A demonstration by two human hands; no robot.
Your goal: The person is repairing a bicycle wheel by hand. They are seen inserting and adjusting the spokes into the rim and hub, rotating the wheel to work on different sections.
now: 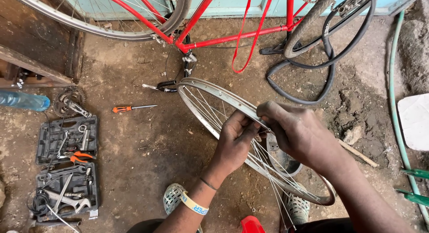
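A bare metal bicycle wheel rim (210,91) with thin spokes leans tilted over the dirt floor in front of me. My left hand (234,139) grips the rim from below, fingers curled around its edge. My right hand (292,130) comes over the top and pinches the rim right beside the left hand's fingers. A white wristband sits on my left forearm. The hub (279,154) shows behind the spokes under my right hand.
A red bicycle frame (223,38) stands at the back with a black tyre (326,58) looped on the ground. An orange-handled screwdriver (132,108) lies left of the rim. Two open black tool cases (67,163) sit at left. A green hose (395,103) runs along the right.
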